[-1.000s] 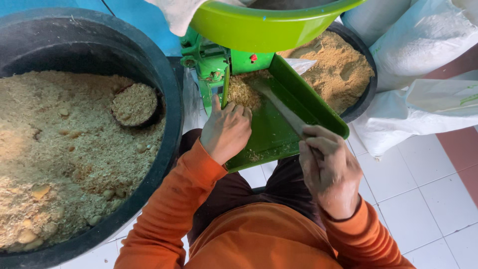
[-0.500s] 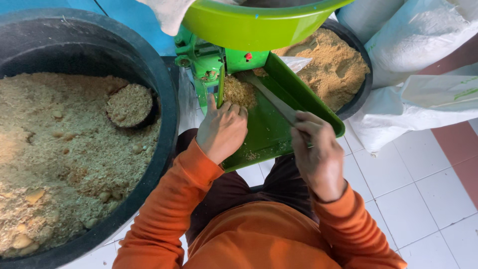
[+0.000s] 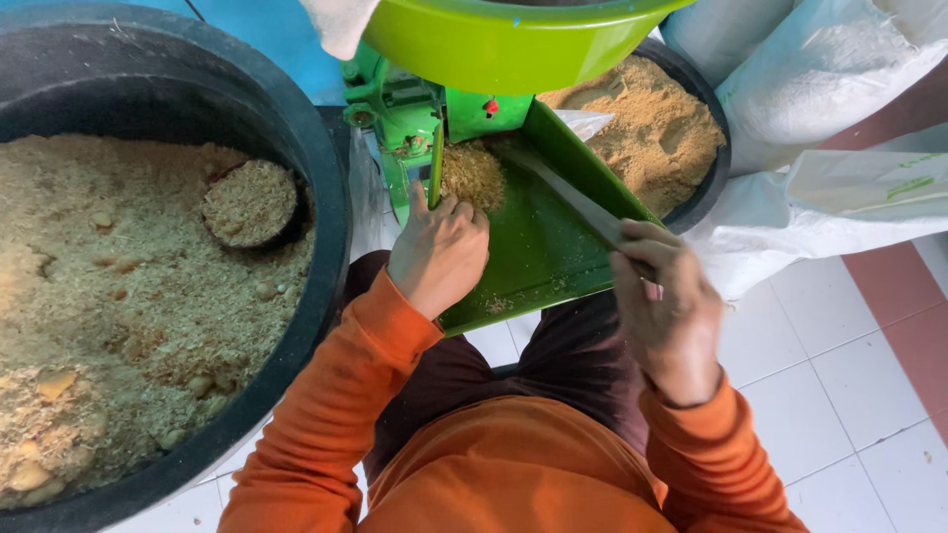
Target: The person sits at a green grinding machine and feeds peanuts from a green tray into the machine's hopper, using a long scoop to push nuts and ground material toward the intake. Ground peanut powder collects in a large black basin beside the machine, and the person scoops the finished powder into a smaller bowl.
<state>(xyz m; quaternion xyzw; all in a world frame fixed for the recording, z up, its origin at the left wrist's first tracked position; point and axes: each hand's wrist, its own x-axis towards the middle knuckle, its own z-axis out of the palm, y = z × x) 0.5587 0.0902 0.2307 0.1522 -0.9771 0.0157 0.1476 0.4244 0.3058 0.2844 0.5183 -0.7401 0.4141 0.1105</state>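
I see left hand [image 3: 439, 252] curled loosely, resting on smooth green metal chute [image 3: 538, 252] beside crumbly tan meal heap [image 3: 472, 173]. Right hand [image 3: 664, 301] gripping flat grey blade [image 3: 573, 202], tip reaching toward heap. Round black tub [image 3: 326, 197] at left, full of coarse meal.

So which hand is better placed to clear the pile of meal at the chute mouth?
Probably the right hand: it grips a flat stick angled toward the meal pile. The left hand merely rests on the green chute rim.
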